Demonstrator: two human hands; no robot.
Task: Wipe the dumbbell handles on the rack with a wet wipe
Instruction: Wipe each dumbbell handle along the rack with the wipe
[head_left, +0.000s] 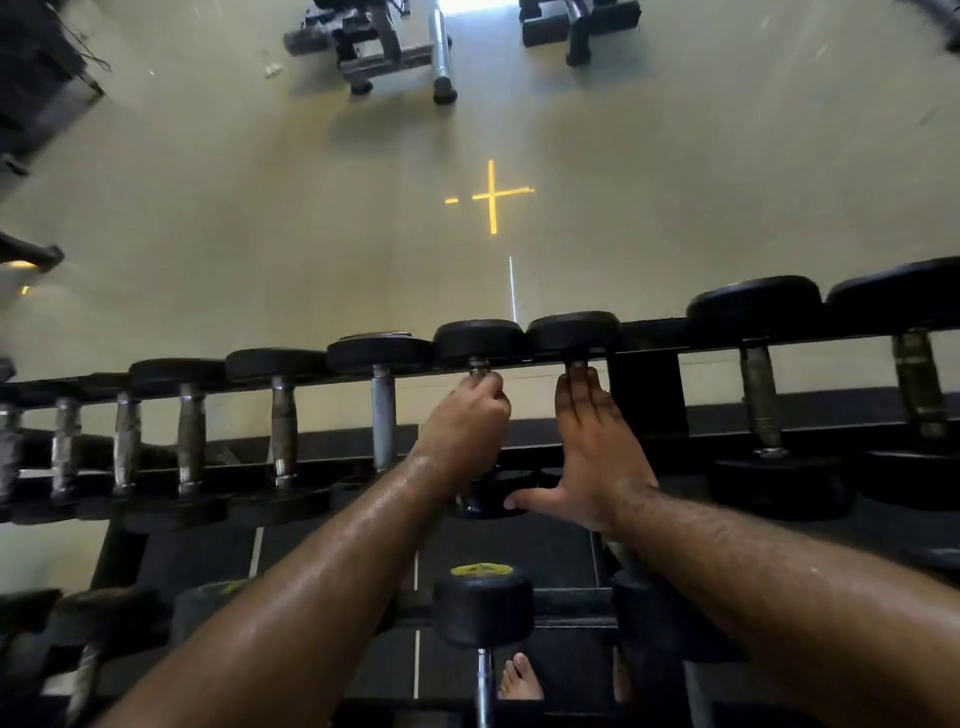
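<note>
Dumbbell handle (479, 370) inside closed left hand (464, 422), wipe perhaps hidden.

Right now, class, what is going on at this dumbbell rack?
A person leans over the top row of the rack. The left hand is closed around one dumbbell handle; the right hand lies flat over the next one, fingers straight. No wet wipe shows; it may be hidden in the left fist. The handles further left are untouched.

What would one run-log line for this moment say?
left hand: gripping dumbbell handle | right hand: flat on next handle | wipe: not visible
</note>
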